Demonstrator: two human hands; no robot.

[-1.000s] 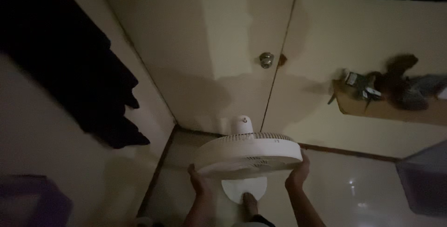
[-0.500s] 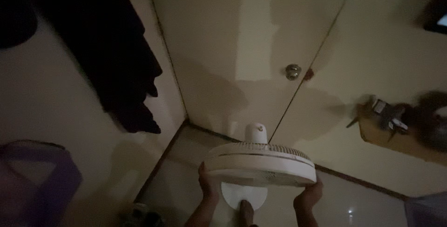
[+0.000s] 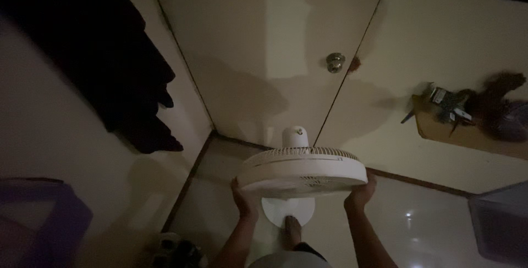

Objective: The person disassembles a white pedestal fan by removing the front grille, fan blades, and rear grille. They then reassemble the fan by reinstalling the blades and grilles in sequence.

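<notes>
white fan (image 3: 302, 170) grille tilted face-down, gripped by both hands (image 3: 245, 202).

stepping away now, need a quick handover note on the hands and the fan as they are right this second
Left hand: grips the left rim of the white fan.
Right hand: grips the right rim.
Fan: head held level between both hands, above its round base; a foot rests on the base. It stands before the closed door with a round knob.
Done: fan in hand by both sides.
Left: both hands are on it, not released.

both arms reach forward, left hand (image 3: 243, 201) and right hand (image 3: 360, 194) clasped, facing inward.
</notes>
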